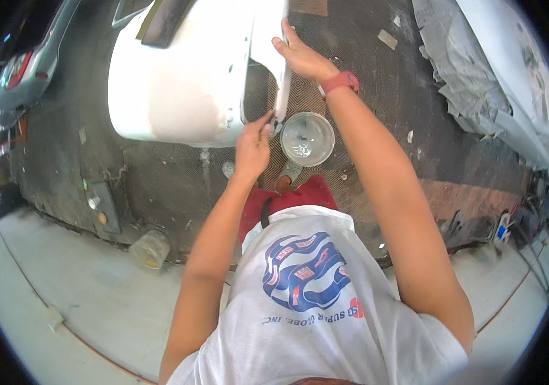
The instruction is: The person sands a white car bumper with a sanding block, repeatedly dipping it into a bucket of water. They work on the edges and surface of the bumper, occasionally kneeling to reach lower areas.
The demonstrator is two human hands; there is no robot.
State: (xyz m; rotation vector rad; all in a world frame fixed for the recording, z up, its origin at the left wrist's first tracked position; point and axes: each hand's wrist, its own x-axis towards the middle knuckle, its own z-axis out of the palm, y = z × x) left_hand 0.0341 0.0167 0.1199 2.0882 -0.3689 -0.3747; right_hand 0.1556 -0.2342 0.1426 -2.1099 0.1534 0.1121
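A white car body panel (pixel 217 70), likely a door, lies in front of me with a dull beige patch near its closest edge. At its near right corner, beside a narrow opening, my left hand (pixel 253 146) is closed, fingertips pressed to the frame. Something small and dark shows at those fingers, too little to name. Farther up, my right hand (pixel 306 61) rests against the panel's right edge, fingers and thumb apart, holding nothing. Just right of the corner sits a round clear tub (pixel 333 142) of cloudy water.
A long dark block (pixel 165 22) lies on the panel. Paper-covered white bodywork (pixel 505 77) stands at right, and a silver car (pixel 37 70) at far left. Behind me, near the pale floor, are a clear plastic container (pixel 150 250) and a flat grey board (pixel 104 205).
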